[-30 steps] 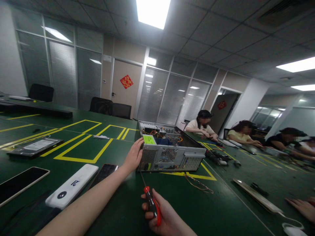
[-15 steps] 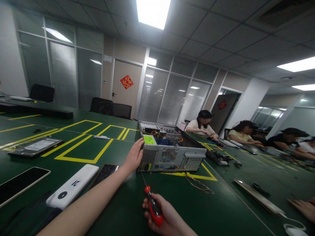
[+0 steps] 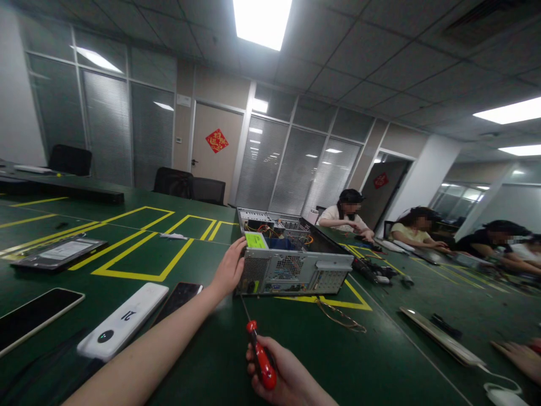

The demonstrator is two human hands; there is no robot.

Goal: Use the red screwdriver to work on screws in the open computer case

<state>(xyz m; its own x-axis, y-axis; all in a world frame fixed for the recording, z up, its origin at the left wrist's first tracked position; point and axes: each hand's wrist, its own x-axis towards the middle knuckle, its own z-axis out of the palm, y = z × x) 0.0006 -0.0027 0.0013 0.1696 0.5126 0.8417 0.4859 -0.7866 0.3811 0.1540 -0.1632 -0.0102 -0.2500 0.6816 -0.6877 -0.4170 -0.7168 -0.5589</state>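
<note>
An opened computer case [image 3: 296, 270] lies on the green table, its rear panel facing me. Inside it are coloured cables and a box with a bright green label [image 3: 256, 241] at the near left corner. My left hand [image 3: 229, 262] lies with fingers stretched out against the left side of the case. Lower down, my right hand [image 3: 287, 369] is closed around the red and black handle of a screwdriver [image 3: 262, 358]. Its thin shaft points up toward the lower left corner of the case; whether the tip touches a screw I cannot make out.
Left of my arm lie a white numbered device [image 3: 127, 321], two dark phones and a hard drive [image 3: 59, 251]. A wire loop [image 3: 341, 317] lies before the case. At right are a long pale bar [image 3: 442, 336] and another person's hand [image 3: 518, 355]. Several people sit beyond.
The screwdriver handle has turned in my right hand: more red and less black faces me. My left hand stays against the computer case. The view has shifted very slightly.
</note>
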